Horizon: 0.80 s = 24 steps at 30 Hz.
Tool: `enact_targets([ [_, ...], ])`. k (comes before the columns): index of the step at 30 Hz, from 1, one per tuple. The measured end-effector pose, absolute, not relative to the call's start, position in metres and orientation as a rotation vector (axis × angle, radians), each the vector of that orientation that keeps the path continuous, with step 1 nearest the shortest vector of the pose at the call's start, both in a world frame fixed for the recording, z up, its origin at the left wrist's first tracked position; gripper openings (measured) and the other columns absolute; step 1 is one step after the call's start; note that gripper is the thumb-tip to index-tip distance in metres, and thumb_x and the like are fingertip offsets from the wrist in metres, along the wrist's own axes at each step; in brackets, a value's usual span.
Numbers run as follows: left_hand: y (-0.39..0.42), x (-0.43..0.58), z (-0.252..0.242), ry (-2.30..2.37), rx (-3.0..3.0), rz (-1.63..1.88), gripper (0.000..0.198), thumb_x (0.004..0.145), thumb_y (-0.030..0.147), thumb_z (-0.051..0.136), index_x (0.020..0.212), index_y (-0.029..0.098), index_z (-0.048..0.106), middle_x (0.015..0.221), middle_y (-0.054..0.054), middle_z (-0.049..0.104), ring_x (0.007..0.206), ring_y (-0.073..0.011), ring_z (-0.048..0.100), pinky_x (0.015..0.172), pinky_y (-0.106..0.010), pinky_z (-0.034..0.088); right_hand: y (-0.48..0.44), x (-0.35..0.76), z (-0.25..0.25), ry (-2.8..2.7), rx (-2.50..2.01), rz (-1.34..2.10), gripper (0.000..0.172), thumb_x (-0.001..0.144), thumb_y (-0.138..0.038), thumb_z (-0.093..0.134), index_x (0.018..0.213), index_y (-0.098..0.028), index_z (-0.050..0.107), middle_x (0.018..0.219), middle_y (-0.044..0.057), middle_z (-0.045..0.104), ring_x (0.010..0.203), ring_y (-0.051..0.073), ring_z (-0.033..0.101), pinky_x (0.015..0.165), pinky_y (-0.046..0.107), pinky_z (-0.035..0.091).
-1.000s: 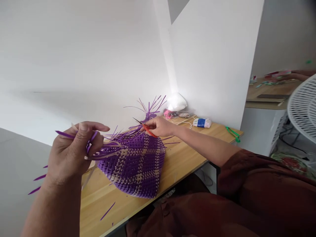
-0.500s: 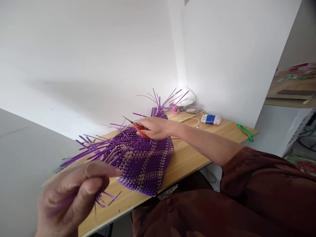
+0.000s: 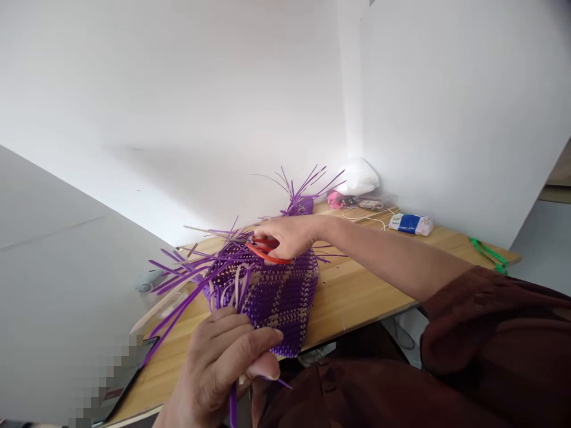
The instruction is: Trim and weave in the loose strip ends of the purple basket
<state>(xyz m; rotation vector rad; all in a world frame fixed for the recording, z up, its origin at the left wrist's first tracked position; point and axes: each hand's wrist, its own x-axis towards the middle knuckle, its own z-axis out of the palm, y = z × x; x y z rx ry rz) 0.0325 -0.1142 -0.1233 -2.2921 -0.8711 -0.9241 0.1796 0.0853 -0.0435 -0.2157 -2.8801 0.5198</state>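
Note:
A woven basket in purple and beige plastic strips lies on the wooden table, with loose strip ends fanning out to the left and at its far end. My right hand grips red-handled scissors above the basket's upper edge; the blades point left among the strips. In the foreground, my left hand is closed round several purple and beige strips that come from the basket's near side. Purple ends stick out below its fingers.
At the back of the wooden table are a white bag, a pink bundle and a white cord. A ball of yarn with a blue label and a green strap lie right. A tablet-like device lies front left.
My left hand has moved right and now grips strips at the basket's near side. The scissors have turned in my right hand, their blades lower among the strips. The view has shifted left.

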Motion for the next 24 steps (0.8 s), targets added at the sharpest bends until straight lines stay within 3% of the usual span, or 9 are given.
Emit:
enact_targets([
  [5,-0.118,0.027,-0.127,-0.884,-2.260,-0.958,0.023,0.101,0.032,0.049,0.103,0.016,0.065,0.072,-0.004,0.070,0.069,-0.0154,0.067,0.065,-0.029,0.046,0.084,0.169,-0.049,-2.713,-0.055,1.038,0.026,0.074,-0.020,0.074,0.082,-0.018,0.049,0.073,-0.005,0.050,0.065,0.010,0.047,0.060,0.026,0.039],
  [13,-0.093,-0.021,-0.124,-0.947,-2.119,-0.985,0.014,0.095,0.019,0.060,0.108,0.016,0.065,0.078,-0.003,0.071,0.069,-0.0133,0.065,0.069,-0.026,0.048,0.075,0.179,-0.058,-2.290,-0.315,1.178,0.032,0.066,-0.020,0.082,0.083,-0.016,0.056,0.072,-0.005,0.055,0.064,0.009,0.050,0.060,0.024,0.040],
  [24,-0.068,-0.026,-0.117,-1.010,-2.086,-0.947,0.008,0.095,0.022,0.061,0.101,0.019,0.066,0.078,-0.002,0.073,0.066,-0.0133,0.067,0.066,-0.024,0.049,0.075,0.176,-0.066,-1.987,-0.421,1.338,0.042,0.057,-0.016,0.089,0.084,-0.016,0.056,0.069,-0.008,0.055,0.059,0.007,0.047,0.056,0.021,0.040],
])
